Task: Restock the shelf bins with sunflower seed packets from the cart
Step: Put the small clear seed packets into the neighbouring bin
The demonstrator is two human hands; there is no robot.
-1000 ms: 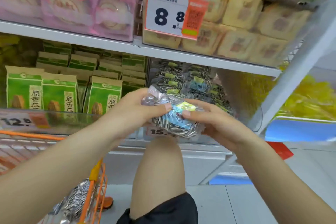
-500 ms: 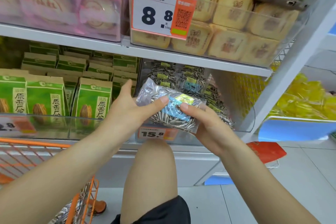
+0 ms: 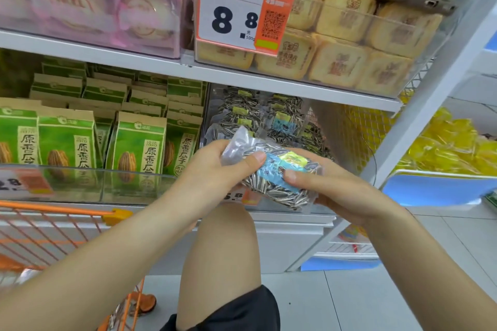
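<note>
**Clear packet of striped seeds held in both hands before the shelf bin**

A soft, crinkly packet [image 3: 271, 169] of clear film, lumpy with grey-and-white striped sunflower seeds, sits between the two hands in front of the lower shelf. A glossy blue and yellow label crosses its middle. The left hand [image 3: 212, 169] grips the packet's upper left end, thumb pressed flat over the top face and fingers curled behind the film. The right hand [image 3: 333, 191] holds the lower right end, thumb laid on the blue label and fingers wrapped underneath. The packet lies tilted, its left end higher than its right.

Just behind it stands the clear plastic shelf bin [image 3: 338, 126], smooth-walled and transparent, piled with more packets [image 3: 269, 113] of the same striped seeds, each with a small yellow-green label. An orange price tag on the bin's front is mostly hidden by the hands.

Left of that bin, stiff paper pouches [image 3: 137, 148] in green and kraft brown stand upright in rows behind a glassy front lip. On the shelf above, square, pale-gold pastries [image 3: 338, 62] with stamped brown marks are stacked in a clear bin that carries a white and orange price card [image 3: 239, 13] reading 8.8. Pink wrapped round cakes [image 3: 88, 0] fill the bin beside it.

At lower left is the orange wire cart [image 3: 53, 226], its thin mesh and tubular rim close to the shelf base. A bare knee [image 3: 226, 250] rises below the hands over pale floor tiles.
</note>
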